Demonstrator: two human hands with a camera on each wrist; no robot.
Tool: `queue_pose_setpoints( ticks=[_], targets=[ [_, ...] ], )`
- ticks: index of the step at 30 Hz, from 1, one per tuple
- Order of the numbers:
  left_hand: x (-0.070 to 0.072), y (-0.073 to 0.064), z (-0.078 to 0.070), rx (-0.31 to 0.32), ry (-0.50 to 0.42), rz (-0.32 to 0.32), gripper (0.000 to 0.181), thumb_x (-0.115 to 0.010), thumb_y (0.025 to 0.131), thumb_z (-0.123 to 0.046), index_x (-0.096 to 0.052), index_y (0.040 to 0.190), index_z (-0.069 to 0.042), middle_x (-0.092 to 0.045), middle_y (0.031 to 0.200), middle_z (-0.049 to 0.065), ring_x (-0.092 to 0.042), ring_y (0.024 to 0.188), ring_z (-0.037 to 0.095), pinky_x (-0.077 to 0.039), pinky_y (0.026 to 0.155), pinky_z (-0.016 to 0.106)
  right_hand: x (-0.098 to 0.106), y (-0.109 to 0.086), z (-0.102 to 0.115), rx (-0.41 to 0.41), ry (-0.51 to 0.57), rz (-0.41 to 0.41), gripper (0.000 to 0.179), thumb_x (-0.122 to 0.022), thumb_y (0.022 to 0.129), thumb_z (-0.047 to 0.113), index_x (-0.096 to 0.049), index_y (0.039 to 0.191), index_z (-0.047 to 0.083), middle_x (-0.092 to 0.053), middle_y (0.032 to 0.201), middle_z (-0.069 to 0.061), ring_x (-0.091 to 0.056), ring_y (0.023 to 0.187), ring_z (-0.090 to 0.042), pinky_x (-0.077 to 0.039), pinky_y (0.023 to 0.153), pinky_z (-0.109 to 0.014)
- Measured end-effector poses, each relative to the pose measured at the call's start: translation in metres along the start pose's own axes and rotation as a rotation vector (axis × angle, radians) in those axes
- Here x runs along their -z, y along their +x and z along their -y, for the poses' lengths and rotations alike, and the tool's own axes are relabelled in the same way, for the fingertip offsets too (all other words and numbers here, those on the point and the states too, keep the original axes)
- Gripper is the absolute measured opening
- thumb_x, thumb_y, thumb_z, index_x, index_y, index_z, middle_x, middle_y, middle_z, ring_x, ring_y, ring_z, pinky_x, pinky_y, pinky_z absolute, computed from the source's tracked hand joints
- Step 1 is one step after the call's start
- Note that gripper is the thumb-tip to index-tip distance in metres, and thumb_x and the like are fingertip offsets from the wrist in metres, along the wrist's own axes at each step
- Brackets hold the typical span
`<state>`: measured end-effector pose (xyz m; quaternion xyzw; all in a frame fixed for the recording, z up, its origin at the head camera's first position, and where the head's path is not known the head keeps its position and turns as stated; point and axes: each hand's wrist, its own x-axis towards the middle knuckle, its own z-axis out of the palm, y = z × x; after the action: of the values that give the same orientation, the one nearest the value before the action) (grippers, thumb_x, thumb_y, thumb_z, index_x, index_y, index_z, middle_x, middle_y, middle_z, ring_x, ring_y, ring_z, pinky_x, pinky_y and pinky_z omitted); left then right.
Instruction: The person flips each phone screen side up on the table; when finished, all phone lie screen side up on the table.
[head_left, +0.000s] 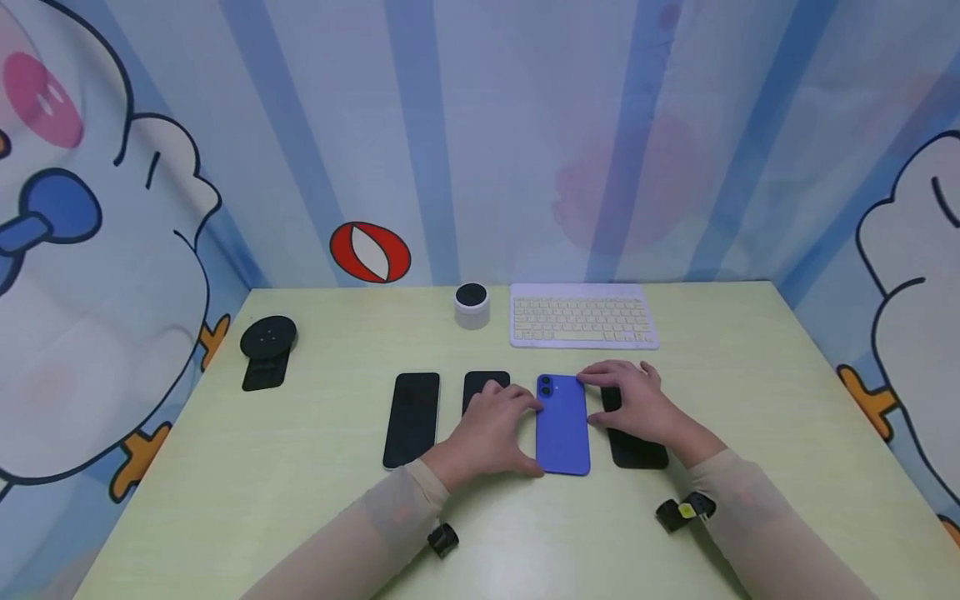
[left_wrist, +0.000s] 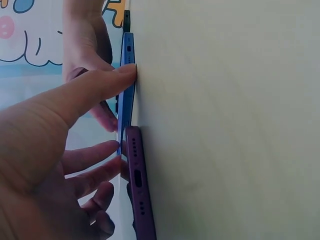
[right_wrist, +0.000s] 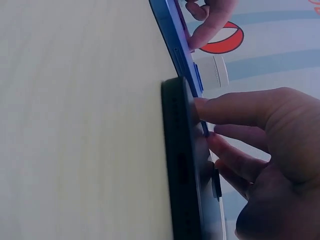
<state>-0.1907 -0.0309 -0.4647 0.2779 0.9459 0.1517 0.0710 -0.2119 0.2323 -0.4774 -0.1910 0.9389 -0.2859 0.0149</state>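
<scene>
A blue phone (head_left: 562,433) lies back side up, its two camera lenses at the top left. My left hand (head_left: 491,429) holds its left side, thumb at the bottom corner and a fingertip higher along the edge. Opposite, my right hand (head_left: 633,404) holds the right side, one finger at the top corner and the thumb lower on the edge. A dark phone (head_left: 486,382) is partly hidden beneath the left hand; its purple bottom edge (left_wrist: 140,175) shows in the left wrist view. Under the right hand lies a black phone (head_left: 637,450), partly covered.
Another black phone (head_left: 411,421) lies left of the row. Behind stand a small white cylinder with a black top (head_left: 472,307) and a lilac keyboard (head_left: 585,317). At the far left is a black round-headed stand (head_left: 267,342). A printed curtain (head_left: 510,125) hangs along the table's back.
</scene>
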Motion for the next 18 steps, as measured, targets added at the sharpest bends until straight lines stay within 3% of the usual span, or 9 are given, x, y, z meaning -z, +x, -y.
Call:
queue_pose_setpoints(
  ticks=[10, 18],
  targets=[
    [-0.0011, -0.0010, 0.0021, 0.004, -0.004, -0.001, 0.086, -0.091, 0.067, -0.059, -0.064, 0.140, -0.023, -0.059, 0.147, -0.002, -0.046, 0.117, 0.021, -0.037, 0.088, 0.034, -0.0008, 0.0015, 0.0010, -0.022, 0.012, -0.035, 0.061, -0.088, 0.080, 0.014, -0.067, 0.137, 0.008, -0.061, 0.141, -0.019, -0.046, 0.138, -0.043, -0.009, 0.115, -0.076],
    [-0.0010, -0.0002, 0.0019, -0.003, -0.052, 0.025, 0.082, -0.093, 0.069, -0.052, -0.064, 0.141, -0.024, -0.055, 0.151, -0.004, -0.044, 0.120, 0.020, -0.037, 0.091, 0.034, 0.0072, -0.0027, 0.0065, -0.024, 0.038, -0.059, 0.063, -0.089, 0.081, 0.020, -0.066, 0.138, 0.010, -0.060, 0.143, -0.019, -0.046, 0.139, -0.043, -0.008, 0.115, -0.076]
  ],
)
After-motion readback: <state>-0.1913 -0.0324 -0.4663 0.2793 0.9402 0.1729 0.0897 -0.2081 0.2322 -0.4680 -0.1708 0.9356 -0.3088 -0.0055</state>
